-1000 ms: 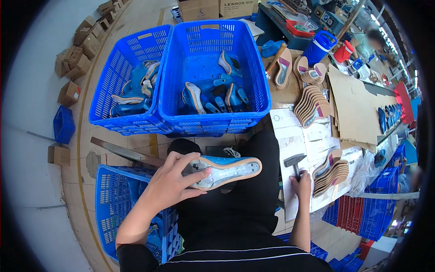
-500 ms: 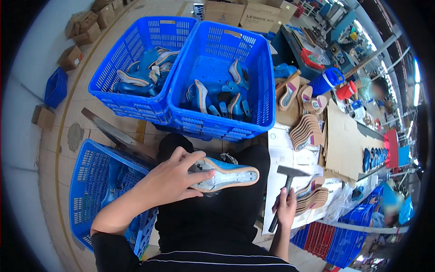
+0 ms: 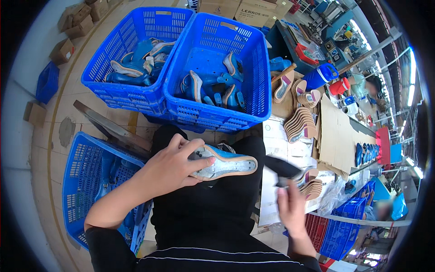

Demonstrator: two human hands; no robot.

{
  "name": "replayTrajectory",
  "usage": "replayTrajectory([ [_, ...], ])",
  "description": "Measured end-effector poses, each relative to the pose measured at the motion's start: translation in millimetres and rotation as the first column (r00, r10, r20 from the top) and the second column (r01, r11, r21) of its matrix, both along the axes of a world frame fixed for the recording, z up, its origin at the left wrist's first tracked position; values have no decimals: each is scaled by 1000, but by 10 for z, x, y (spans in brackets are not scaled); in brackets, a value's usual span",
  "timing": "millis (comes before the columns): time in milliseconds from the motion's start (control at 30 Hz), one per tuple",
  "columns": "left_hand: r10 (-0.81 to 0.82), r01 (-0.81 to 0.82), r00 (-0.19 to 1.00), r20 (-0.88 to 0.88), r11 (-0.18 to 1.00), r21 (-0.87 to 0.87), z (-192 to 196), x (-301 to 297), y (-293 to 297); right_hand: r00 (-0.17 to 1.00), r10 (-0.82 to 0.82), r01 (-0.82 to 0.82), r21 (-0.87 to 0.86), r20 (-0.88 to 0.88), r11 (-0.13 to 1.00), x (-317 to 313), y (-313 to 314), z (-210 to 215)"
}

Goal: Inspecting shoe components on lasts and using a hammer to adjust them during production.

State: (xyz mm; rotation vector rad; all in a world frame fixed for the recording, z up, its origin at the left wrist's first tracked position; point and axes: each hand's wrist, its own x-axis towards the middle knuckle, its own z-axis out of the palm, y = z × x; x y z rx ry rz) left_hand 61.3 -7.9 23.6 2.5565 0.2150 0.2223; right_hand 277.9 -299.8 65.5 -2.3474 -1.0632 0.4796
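Shoe form (image 3: pixel 233 167), blue: facing sole-up over the lap (image 3: pixel 204 213) | Left hand (image 3: pixel 174 165): gripping its left end | Right hand (image 3: pixel 293 206), blurred: gripping a hammer (image 3: pixel 282 167), right | Insoles (image 3: pixel 300 125): lying stacked on the right-hand table (image 3: pixel 274 143) | Two blue crates (image 3: pixel 217 114): standing far, holding more forms (image 3: pixel 195 86) | Third crate (image 3: pixel 78 195): standing near left

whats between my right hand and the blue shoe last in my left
Between shoe last and right hand: black-trousered leg, then white sheet, in the head view.
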Motion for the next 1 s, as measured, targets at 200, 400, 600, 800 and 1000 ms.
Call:
replayTrajectory([
  [200,2,-2,1000,-2,1000,-6,-36,28,40,995,36,72,935,-90,348,7,51,777],
  [400,-18,16,998,56,999,40,-11,12,55,998,-56,19,640,38,768,51,-399,259],
  [600,-27,24,998,52,998,64,-56,36,-54,977,-186,181,-55,-107,982,-251,-126,-295],
  [800,35,-37,999,21,995,96,-69,18,-159,987,-141,157,729,-84,666,-228,42,102],
  [1000,60,-95,988,143,961,259,-190,69,-257,998,60,-67,736,35,674,-96,-69,-435],
])
